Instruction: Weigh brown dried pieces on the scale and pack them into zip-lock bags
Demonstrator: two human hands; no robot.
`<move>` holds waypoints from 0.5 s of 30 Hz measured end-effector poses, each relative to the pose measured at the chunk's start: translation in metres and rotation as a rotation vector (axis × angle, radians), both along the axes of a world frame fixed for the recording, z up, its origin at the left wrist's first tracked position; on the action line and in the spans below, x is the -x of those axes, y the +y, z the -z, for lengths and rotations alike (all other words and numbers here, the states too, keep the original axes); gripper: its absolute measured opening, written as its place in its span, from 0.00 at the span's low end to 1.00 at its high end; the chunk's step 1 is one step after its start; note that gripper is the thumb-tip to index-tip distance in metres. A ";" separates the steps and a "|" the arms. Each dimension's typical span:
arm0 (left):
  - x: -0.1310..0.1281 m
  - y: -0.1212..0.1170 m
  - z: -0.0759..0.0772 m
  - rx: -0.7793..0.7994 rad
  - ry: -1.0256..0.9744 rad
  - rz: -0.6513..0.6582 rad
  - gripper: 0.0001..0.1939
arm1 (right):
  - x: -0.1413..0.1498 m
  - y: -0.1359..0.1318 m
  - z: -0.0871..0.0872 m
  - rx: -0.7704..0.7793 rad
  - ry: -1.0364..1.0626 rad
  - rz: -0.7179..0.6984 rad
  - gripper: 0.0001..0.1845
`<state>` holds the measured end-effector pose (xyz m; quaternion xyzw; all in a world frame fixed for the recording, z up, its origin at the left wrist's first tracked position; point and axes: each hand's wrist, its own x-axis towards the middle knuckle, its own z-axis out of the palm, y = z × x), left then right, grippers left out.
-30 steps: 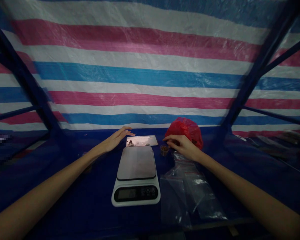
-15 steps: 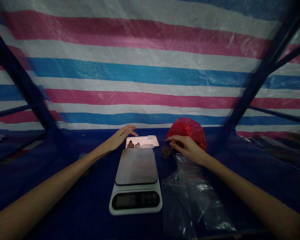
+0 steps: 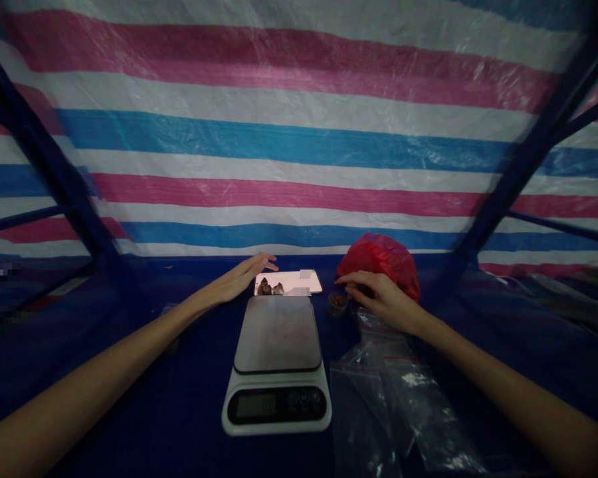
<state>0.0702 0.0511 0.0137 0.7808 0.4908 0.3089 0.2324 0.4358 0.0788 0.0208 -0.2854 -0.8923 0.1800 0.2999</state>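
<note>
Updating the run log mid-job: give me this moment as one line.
left hand open beside phone | right hand curled beside small cup | red bag behind

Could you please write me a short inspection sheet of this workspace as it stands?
Surface: dark blue tarpaulin-covered table.
Job's things: digital kitchen scale, lit smartphone beyond it, small cup of brown pieces, clear zip bags, red plastic bag.
Clutter: dim objects at far right.
Grippers: left hand open, beside the smartphone; right hand curled beside the cup, in front of the red bag.
Cables: thin pale cable, far right, dim.
Surroundings: pink, white and blue striped tarpaulin wall, dark blue frame poles.
</note>
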 end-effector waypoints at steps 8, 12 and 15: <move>0.007 -0.016 -0.011 -0.074 0.033 0.002 0.32 | -0.020 0.018 -0.012 -0.140 0.193 0.284 0.13; 0.009 -0.024 -0.012 -0.035 0.067 0.006 0.31 | -0.027 0.027 -0.009 -0.147 0.204 0.326 0.12; 0.011 -0.027 -0.016 -0.101 0.048 -0.027 0.31 | -0.033 0.033 -0.006 -0.158 0.219 0.397 0.13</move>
